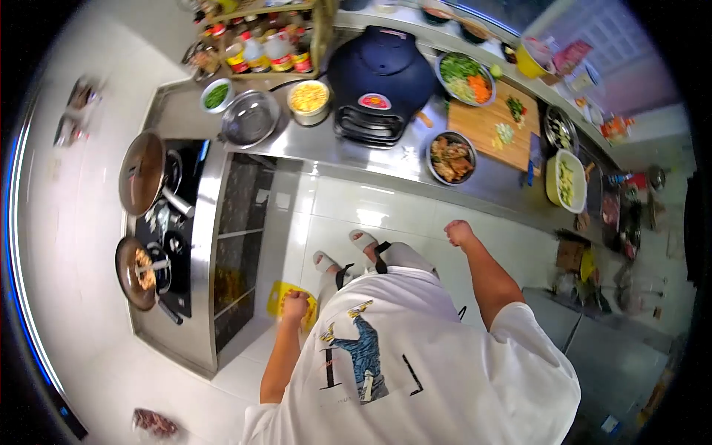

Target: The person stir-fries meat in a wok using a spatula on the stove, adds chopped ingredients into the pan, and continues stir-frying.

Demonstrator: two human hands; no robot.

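My left hand (294, 304) is closed in a fist at my left side, over a yellow patterned object (277, 295) that seems to lie lower, near the floor. Nothing shows in its fingers. Held out in front of the counter, my right hand (458, 232) is also closed, with nothing visible in it. Nearest to that hand on the counter is a metal bowl of browned meat pieces (452, 157). A cutting board (482, 119) with small chopped piles lies behind the bowl, a knife (533, 159) at its right edge.
On the stove at left sit a wok (141, 174) and a pan with food (144, 269). The steel counter (297, 141) holds a black electric griddle (382, 81), a bowl of corn (308, 100), a strainer (251, 119) and a vegetable bowl (463, 76). Bottles (256, 52) stand behind.
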